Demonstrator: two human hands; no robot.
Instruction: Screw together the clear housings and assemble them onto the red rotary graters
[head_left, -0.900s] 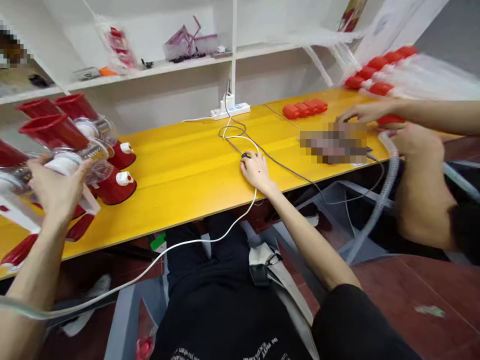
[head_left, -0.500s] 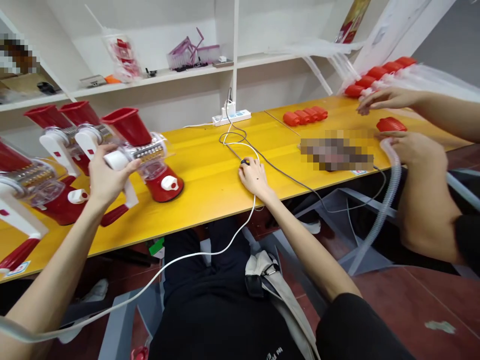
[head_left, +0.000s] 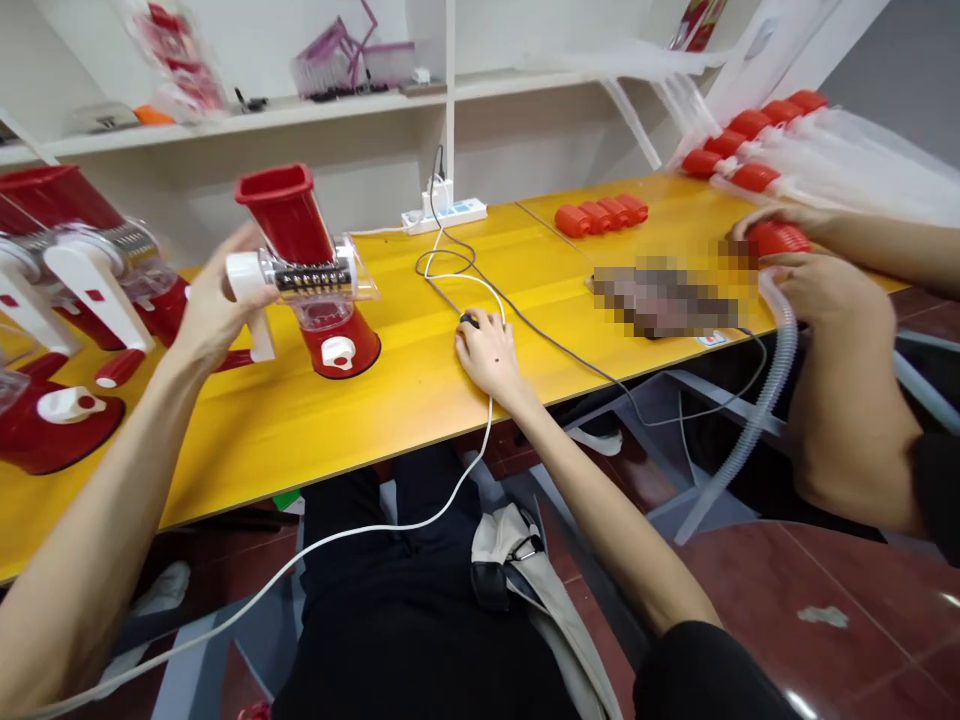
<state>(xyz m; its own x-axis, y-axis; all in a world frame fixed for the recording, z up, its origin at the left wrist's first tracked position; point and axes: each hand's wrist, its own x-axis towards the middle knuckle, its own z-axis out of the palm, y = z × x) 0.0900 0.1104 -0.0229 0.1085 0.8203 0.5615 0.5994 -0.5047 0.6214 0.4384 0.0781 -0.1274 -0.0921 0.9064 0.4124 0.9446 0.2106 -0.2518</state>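
The head view puts the red grater [head_left: 287, 215] on the left part of the yellow table [head_left: 420, 375], in front of me and to my left, its base seeming to rest on the surface. Its hopper stands roughly upright with the mouth up, tipped a little to the left, while the metal drum [head_left: 315, 276] below lies crosswise, from the white round end [head_left: 241, 276] on my left to the clear rim on my right. That end-to-end line points across my body, and the white end faces my left hand [head_left: 217, 305], so that hand is the nearer one. I have it closed around this end, thumb in front by the drum, fingers behind where I can't see them all. The crank arm [head_left: 260, 338] hangs just under my thumb.

My right hand [head_left: 491, 355] is well apart from the grater, on the far side of its clear rim. It lies palm down with the fingers curled over a small dark object [head_left: 470, 321]; I can't tell whether I'm pinching it. The white cable [head_left: 491, 400] passes beneath this hand.

Further out, more graters [head_left: 94, 285] crowd my left side. Behind my right hand is the power strip [head_left: 450, 214]. On the right, a co-worker's hand [head_left: 836, 290] is at a red ribbed piece [head_left: 781, 238].
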